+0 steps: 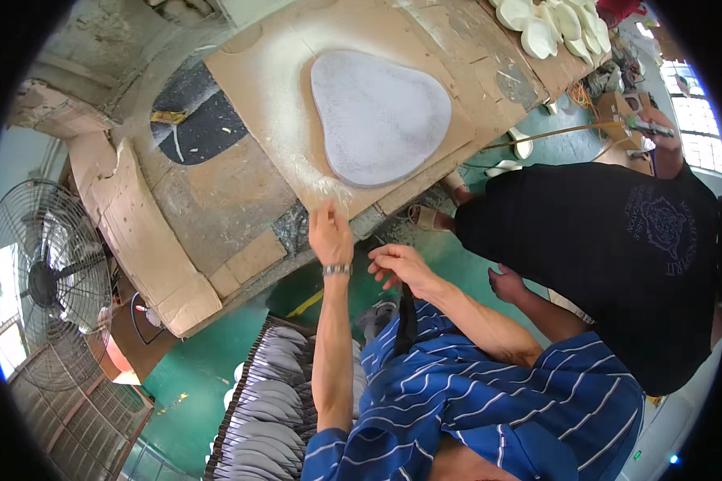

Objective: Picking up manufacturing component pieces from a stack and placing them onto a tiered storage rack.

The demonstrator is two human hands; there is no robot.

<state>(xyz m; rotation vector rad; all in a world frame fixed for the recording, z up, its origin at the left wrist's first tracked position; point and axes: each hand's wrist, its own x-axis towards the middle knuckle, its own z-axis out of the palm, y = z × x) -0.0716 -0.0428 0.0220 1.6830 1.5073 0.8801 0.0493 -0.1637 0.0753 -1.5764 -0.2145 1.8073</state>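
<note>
My left hand [330,232] is at the near corner of a cardboard sheet [285,132], its fingers stretched out with nothing visible in them. Whether the fingertips touch the sheet, I cannot tell. To its right, my right hand [401,266] hangs just off the table edge, fingers loosely bent and apart, holding nothing I can see. Below that hand a black strap-like strip [407,325] lies against my striped shirt. A pale grey slab [381,116], shaped like a rounded triangle, lies flat on the sheet beyond both hands. Whitish powder is scattered around it.
A rack of grey curved plates [269,405] stands below the table. On the left is a large fan [48,276]. At right, a co-worker in black [594,256] holds a tool with a hose [646,126]. Cream-coloured shaped pieces [549,28] are piled at the far right.
</note>
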